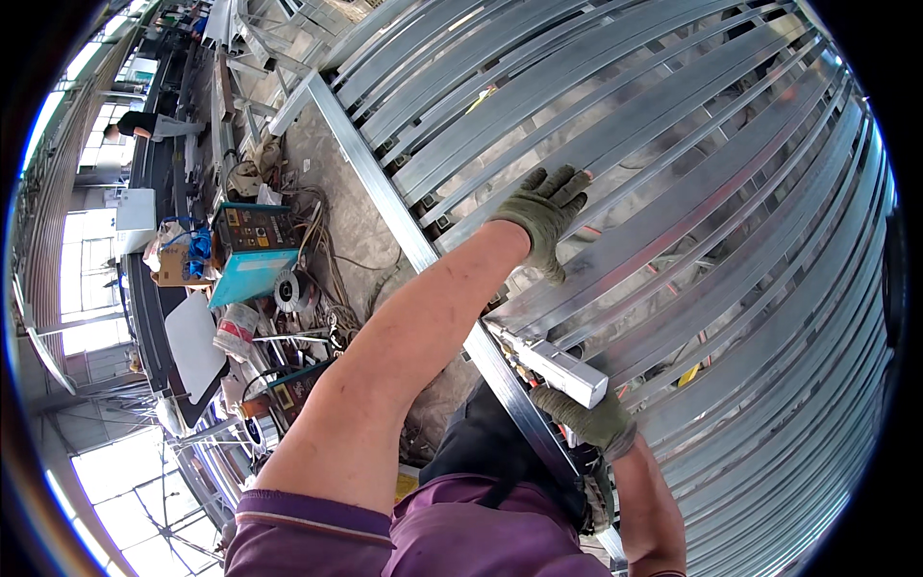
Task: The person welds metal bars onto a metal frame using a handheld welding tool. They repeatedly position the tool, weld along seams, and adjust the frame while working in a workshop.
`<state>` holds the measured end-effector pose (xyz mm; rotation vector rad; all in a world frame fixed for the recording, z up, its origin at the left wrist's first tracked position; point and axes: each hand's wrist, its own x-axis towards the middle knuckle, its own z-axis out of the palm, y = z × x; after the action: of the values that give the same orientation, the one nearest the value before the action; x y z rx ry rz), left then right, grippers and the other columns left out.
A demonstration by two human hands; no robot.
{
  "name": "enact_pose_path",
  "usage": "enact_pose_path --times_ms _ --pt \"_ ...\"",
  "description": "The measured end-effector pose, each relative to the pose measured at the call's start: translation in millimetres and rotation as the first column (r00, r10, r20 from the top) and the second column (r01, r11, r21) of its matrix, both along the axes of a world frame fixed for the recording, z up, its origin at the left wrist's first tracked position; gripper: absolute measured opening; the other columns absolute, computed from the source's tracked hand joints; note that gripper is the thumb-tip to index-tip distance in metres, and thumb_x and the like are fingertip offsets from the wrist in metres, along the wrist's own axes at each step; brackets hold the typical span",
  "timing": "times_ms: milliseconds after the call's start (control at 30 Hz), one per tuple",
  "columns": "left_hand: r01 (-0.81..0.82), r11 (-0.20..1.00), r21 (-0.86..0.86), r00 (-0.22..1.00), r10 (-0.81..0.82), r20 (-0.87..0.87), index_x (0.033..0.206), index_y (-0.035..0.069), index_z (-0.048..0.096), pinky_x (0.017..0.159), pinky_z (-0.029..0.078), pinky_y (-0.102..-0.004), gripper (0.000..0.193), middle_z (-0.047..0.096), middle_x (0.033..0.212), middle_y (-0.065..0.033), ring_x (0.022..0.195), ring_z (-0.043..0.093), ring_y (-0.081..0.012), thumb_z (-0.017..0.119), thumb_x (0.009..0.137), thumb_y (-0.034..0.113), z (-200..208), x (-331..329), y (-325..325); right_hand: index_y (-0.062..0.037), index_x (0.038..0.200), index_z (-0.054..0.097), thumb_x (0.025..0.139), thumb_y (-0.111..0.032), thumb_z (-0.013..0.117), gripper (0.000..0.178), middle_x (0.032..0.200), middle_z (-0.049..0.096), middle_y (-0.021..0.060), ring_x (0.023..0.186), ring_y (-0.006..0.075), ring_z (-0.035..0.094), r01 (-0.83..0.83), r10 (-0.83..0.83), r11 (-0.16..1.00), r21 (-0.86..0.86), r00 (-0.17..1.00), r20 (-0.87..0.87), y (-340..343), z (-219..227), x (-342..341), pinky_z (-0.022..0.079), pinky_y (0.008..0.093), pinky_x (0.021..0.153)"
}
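My left hand (pixel 546 213), in a green work glove, lies spread with its fingers apart over the long flat silvery metal bars (pixel 663 226). The glove's fingertips look worn, and one fingertip shows bare. Lower down, my gloved right hand (pixel 594 420) is closed around a short, square silvery metal tube (pixel 567 370), which points down to the right. That tube hides part of its fingers. Both hands are over the frame, beside its edge rail (pixel 370 183), and my body is close against that rail.
To the left stands a turquoise and black machine (pixel 255 240), with cables and a wire spool (pixel 288 288) beside it. A white bucket (pixel 236 332) is nearby. Farther off, a person in dark clothes (pixel 144 125) is at a long bench. Metal profiles lie at the upper left.
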<state>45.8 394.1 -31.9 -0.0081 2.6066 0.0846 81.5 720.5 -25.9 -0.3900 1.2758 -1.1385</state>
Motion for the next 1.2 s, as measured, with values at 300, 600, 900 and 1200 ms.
enact_pose_path --times_ms 300,600,900,1200 --pt "-0.015 1.000 0.002 1.000 0.015 0.014 0.177 0.006 0.031 0.142 0.012 -0.0502 0.141 0.004 0.190 -0.0149 0.176 0.006 -0.0338 0.091 0.070 0.076 5 -2 1 -0.0017 0.142 0.074 0.098 -0.017 0.091 0.050 0.131 0.082 0.0096 0.115 0.0141 0.077 -0.004 0.002 0.995 -0.099 1.000 -0.022 1 -13 3 0.063 0.0327 0.095" --pt "-0.019 1.000 0.017 1.000 0.019 0.018 0.178 0.007 0.029 0.142 0.010 -0.0496 0.142 0.003 0.190 -0.0141 0.176 0.006 -0.0335 0.090 0.071 0.077 6 -1 0 -0.0034 0.138 0.077 0.097 -0.025 0.093 0.050 0.126 0.084 0.0107 0.111 0.0148 0.080 -0.021 0.012 0.997 -0.068 0.992 -0.128 3 -9 5 0.063 0.0334 0.093" --pt "-0.020 1.000 0.005 1.000 0.020 0.018 0.178 0.007 0.030 0.142 0.010 -0.0496 0.142 0.004 0.190 -0.0135 0.176 0.006 -0.0333 0.089 0.071 0.079 4 -2 1 -0.0043 0.136 0.078 0.096 -0.024 0.093 0.047 0.125 0.084 0.0096 0.112 0.0162 0.081 -0.009 -0.002 0.996 -0.084 0.991 -0.133 1 2 2 0.064 0.0336 0.093" --pt "-0.023 1.000 0.014 1.000 0.023 0.020 0.177 0.007 0.031 0.142 0.011 -0.0497 0.143 0.005 0.190 -0.0137 0.176 0.006 -0.0334 0.090 0.069 0.079 3 -3 1 -0.0058 0.137 0.078 0.096 -0.031 0.093 0.050 0.123 0.085 0.0105 0.111 0.0183 0.082 -0.049 0.046 0.999 -0.015 0.986 -0.159 3 6 0 0.064 0.0342 0.092"
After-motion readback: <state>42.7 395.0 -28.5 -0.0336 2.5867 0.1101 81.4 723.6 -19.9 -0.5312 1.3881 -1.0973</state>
